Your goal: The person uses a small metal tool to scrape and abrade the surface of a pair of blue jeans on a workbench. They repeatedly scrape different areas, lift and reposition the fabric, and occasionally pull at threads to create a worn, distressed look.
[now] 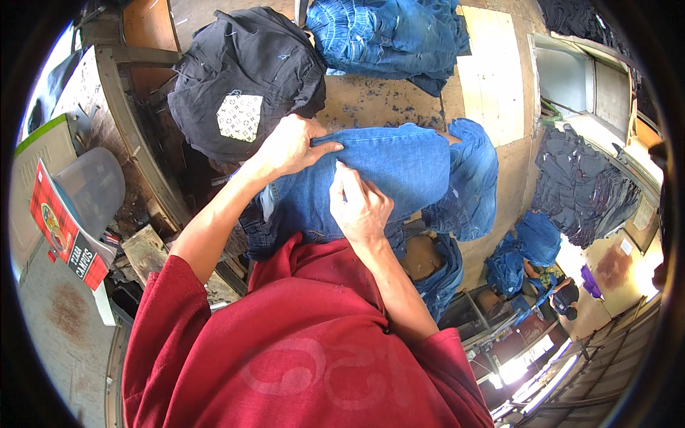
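Item 1: blue denim garment. It is lying folded before the person's torso, with the counter showing beyond it.

Item 2: left hand. Its fingers are closing on the garment's upper left edge, the thumb lying along the top; the grip is probably anchoring the cloth and keeping it flat for the other hand.

Item 3: right hand. Its fingers are curling inward over the near part of the same face, thumb and forefinger pointing toward the left thumb; whether they are pinching a fold or only pressing, one cannot tell. The two hands are working close together, seemingly so that one is steadying what the other is handling.

Item 4: surrounding stock. A black cloth bundle is sitting at the far left and a blue denim pile at the far middle, apparently being kept apart by colour and within reach.

Materials: the garment is showing a mid-blue woven face, broad and smooth, its right end rounding over beside rumpled denim. The black bundle is bulging softly, creased and matte, and bearing a pale patterned patch. The denim pile is bunching into gathered ridges. The counter is presenting worn, dark-flecked board.
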A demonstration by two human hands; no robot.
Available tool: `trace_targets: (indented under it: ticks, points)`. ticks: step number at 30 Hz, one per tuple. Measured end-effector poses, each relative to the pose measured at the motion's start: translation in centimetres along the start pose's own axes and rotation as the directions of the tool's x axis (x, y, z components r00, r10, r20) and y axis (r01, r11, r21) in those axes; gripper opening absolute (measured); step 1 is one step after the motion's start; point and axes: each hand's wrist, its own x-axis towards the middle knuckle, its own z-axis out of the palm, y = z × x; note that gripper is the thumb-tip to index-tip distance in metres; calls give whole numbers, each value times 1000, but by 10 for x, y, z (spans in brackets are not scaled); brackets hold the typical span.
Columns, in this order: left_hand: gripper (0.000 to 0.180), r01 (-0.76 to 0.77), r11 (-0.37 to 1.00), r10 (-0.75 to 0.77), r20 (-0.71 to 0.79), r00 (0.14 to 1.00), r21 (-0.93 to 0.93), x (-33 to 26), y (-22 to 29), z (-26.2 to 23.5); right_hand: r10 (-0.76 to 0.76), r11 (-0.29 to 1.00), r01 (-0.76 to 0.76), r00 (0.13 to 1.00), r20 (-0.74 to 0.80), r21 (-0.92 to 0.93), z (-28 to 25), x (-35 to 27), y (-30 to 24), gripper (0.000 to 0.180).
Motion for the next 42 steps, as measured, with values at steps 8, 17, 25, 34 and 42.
trace_targets:
  ticks: [8,17,25,34,42]
  points:
    - [41,-21,1000,20,-33,999,-13,0,0,0,-15,999,18,998,61,-38,-12,-15,-6,28]
    - [44,-15,1000,13,-62,998,-22,0,-1,4,60,995,-60,998,12,78,-10,-8,0,21]
    - [38,4,1000,-3,-46,999,18,1,2,1,27,993,-19,997,70,-118,-1,4,-3,23]
    - [45,42,999,-42,-31,999,-2,0,2,2,61,995,-54,994,91,-81,-35,-37,-15,13]
    - [43,-15,899,131,-236,963,439,-16,45,-19,61,970,-37,994,-95,241,-57,-57,31,15]
